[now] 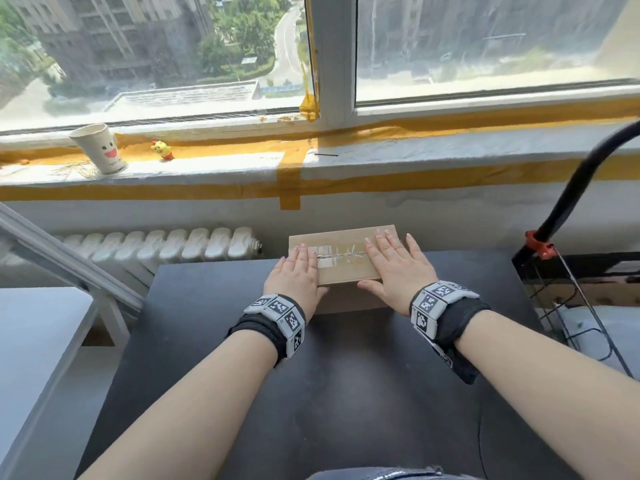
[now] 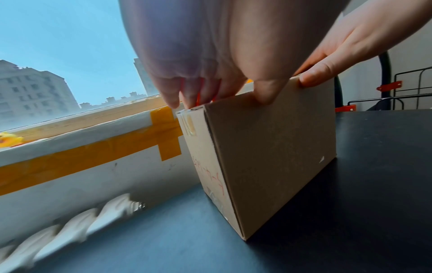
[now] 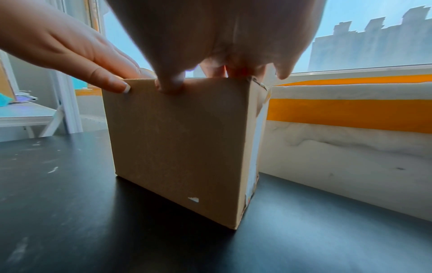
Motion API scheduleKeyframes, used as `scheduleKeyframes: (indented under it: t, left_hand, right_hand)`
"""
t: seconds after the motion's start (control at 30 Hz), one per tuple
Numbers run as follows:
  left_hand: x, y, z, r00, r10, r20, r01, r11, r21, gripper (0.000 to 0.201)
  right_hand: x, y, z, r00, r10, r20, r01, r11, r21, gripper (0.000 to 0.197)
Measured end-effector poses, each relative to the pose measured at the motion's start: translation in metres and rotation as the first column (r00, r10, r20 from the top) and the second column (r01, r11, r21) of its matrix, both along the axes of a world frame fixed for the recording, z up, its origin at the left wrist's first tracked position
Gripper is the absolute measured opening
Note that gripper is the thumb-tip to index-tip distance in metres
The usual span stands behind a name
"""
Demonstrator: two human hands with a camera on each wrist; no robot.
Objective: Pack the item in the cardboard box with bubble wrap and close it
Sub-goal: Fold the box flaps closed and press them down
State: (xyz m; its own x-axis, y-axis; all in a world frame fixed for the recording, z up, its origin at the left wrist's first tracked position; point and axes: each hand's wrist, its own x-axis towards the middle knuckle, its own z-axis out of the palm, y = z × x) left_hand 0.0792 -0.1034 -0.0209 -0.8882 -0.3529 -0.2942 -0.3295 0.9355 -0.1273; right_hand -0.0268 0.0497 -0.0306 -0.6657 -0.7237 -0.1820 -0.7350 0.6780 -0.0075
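A brown cardboard box [image 1: 343, 263] stands at the far edge of the black table [image 1: 346, 375], its top flaps down and meeting along a seam with old clear tape. My left hand [image 1: 296, 271] lies flat on the left part of the top, thumb over the front edge. My right hand [image 1: 398, 265] lies flat on the right part, thumb also on the front edge. In the left wrist view the box [image 2: 268, 151] shows red writing on its side. The right wrist view shows the box [image 3: 182, 144] front face. The inside of the box is hidden.
A windowsill [image 1: 381, 161] with orange tape runs behind the table, holding a paper cup [image 1: 100, 148] and a small yellow toy [image 1: 162, 150]. A radiator [image 1: 166, 244] sits below it. A black hose and wire rack [image 1: 568, 278] stand at the right; a white table [image 1: 31, 341] at left.
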Motion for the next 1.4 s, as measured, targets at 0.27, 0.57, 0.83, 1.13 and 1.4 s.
scheduleKeyframes:
  t: [0.27,0.57,0.83,1.13,1.4]
  left_hand:
    - [-0.036,0.024,0.001,0.997,-0.083,0.001,0.083,0.997,-0.002,0.072]
    - [-0.052,0.035,-0.002,0.997,-0.062,0.034,0.065,0.993,-0.098,0.082]
    - [-0.064,0.046,-0.006,0.974,-0.225,0.027,0.225,0.974,-0.01,0.075]
    - [-0.063,0.028,-0.007,0.963,-0.267,-0.034,0.266,0.964,-0.013,0.069]
    - [-0.053,0.017,-0.014,0.996,-0.049,-0.068,0.056,0.994,0.091,0.078]
  right_hand:
    - [-0.026,0.026,0.001,0.997,-0.08,-0.014,0.08,0.996,0.047,0.082]
    - [-0.035,0.022,-0.004,0.997,-0.068,0.026,0.067,0.998,0.014,0.082]
    - [-0.037,0.023,-0.007,1.0,0.001,-0.014,-0.001,1.0,0.025,0.072]
    - [-0.043,0.02,-0.013,0.997,0.074,-0.002,-0.074,0.996,-0.046,0.066]
    - [-0.04,0.017,-0.015,0.995,0.038,-0.091,-0.043,0.997,-0.06,0.079]
